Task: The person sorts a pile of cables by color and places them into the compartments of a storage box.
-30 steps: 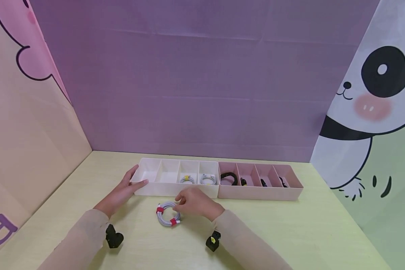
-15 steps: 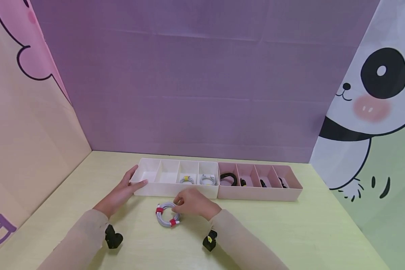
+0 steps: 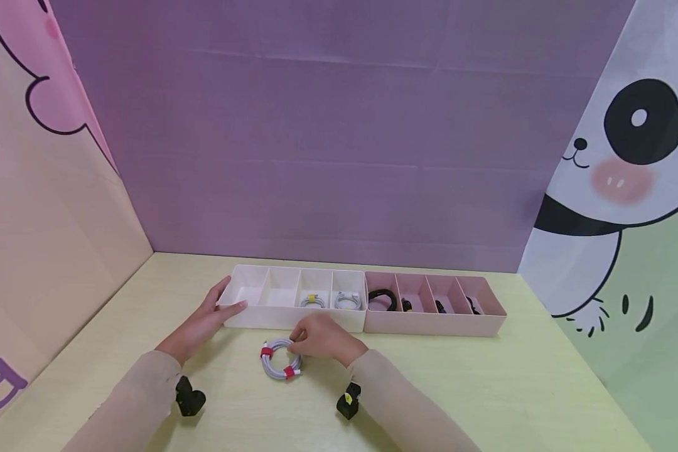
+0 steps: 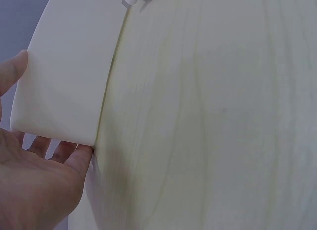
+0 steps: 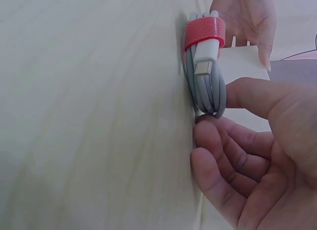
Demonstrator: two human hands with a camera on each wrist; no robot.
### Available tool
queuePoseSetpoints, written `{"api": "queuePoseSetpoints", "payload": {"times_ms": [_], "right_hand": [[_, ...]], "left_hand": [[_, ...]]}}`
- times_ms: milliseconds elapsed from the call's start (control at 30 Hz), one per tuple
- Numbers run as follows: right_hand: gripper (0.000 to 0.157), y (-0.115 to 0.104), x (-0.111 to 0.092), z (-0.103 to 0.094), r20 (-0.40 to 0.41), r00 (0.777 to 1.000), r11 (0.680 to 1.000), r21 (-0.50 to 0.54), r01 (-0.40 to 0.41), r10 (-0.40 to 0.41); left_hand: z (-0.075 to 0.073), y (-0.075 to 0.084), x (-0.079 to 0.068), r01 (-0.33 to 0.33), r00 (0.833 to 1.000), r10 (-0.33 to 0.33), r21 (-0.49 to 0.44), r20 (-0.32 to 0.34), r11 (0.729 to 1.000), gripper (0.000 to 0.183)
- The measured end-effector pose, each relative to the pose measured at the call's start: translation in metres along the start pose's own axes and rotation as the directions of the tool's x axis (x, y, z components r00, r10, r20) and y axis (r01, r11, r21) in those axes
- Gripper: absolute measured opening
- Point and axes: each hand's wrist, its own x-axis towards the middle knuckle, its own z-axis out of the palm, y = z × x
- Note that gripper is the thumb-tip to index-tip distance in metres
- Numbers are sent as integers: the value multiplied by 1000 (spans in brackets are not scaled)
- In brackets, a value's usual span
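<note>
A coiled grey-white USB-C cable (image 3: pixel 277 371), bound with red straps, lies on the table in front of the white divided box (image 3: pixel 296 318). My right hand (image 3: pixel 329 339) pinches the coil's upper right edge between thumb and fingers. In the right wrist view the coil (image 5: pixel 208 99) shows its plug and one red strap (image 5: pixel 204 32), with the remaining fingers curled beside it. At the white box's left end, my left hand (image 3: pixel 203 321) holds the corner, thumb along the front and fingers at the end wall. Its fingertips are partly hidden in the left wrist view.
Two compartments of the white box hold pale coiled cables (image 3: pixel 348 301). A pink divided box (image 3: pixel 435 324) adjoins it on the right, with black cables (image 3: pixel 385 297) inside. A purple backdrop (image 3: pixel 339 157) rises behind the pale wooden table (image 3: pixel 514 389).
My right wrist has shifted slightly left while the fingers stay at the coil's edge. The left hand, the boxes and the coil look unmoved.
</note>
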Motion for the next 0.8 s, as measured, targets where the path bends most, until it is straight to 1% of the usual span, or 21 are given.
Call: {"api": "queuePoseSetpoints", "payload": {"times_ms": [100,267,400,600,800], "right_hand": [[12,0,0,0,-1,1000,1000,9,-4,4],[11,-2,-2,-1,-2,1000,1000,10,-4,4],[10,-3,-5,-1,16,999,998,59,-29,29],[7,-1,-7,0,27,998,989,137,-60,57],[8,1,-7,0,-1,999,987,159,-36,37]], "left_hand": [[-1,-1,2,0,1000,0,8,0,1000,98],[0,-2,0,-20,1000,20,-11,9,1000,96],[0,-2,-2,-24,1000,24,-26,7,999,98],[0,-2,-4,-42,999,42,-15,8,999,96],[-1,-1,-3,-43,999,43,-12,3,999,97]]}}
